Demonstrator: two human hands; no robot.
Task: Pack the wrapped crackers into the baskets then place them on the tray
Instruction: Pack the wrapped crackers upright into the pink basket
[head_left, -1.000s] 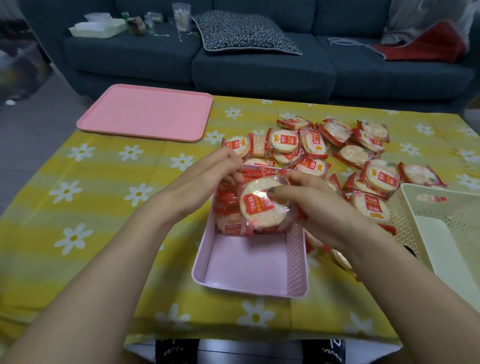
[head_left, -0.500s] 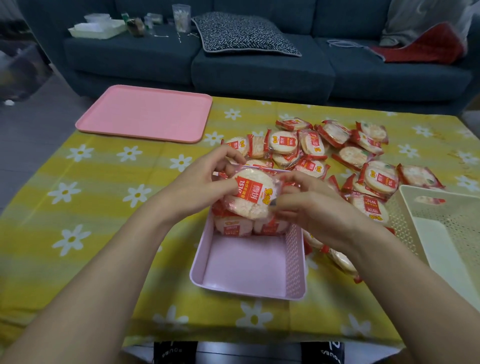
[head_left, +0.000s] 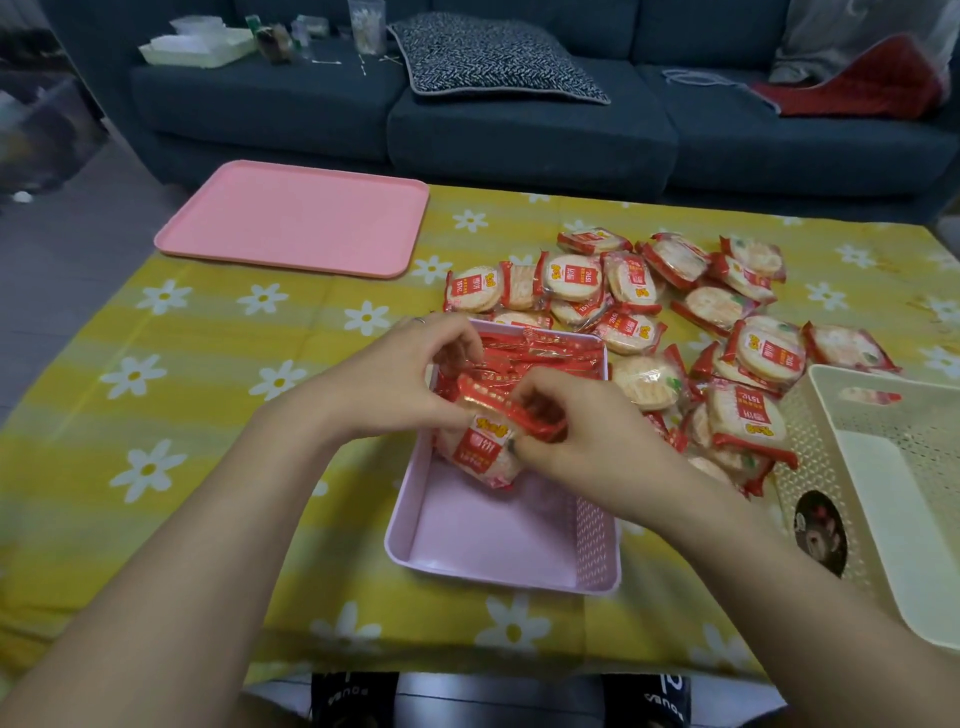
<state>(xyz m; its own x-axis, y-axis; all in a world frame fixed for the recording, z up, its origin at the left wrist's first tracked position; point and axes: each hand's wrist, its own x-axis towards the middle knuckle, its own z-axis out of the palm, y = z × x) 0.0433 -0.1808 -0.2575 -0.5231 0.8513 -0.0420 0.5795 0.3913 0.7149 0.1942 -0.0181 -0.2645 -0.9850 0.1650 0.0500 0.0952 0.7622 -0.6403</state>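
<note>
A pink basket (head_left: 498, 551) stands on the table in front of me, with several wrapped crackers stacked on edge at its far end. My left hand (head_left: 400, 379) and my right hand (head_left: 576, 431) both pinch one wrapped cracker (head_left: 480, 449), red and clear with a round white cracker inside, and hold it tilted against that stack inside the basket. A loose pile of wrapped crackers (head_left: 675, 322) lies on the cloth beyond and to the right. The pink tray (head_left: 291, 218) sits at the far left corner with nothing on it.
A cream basket (head_left: 893, 488) with a perforated wall stands at the right edge, close to the cracker pile. The table has a yellow flowered cloth (head_left: 156, 395). A dark blue sofa (head_left: 519, 124) runs behind the table.
Both hands have lowered the held cracker from above the basket's far end down into it, against the stacked crackers.
</note>
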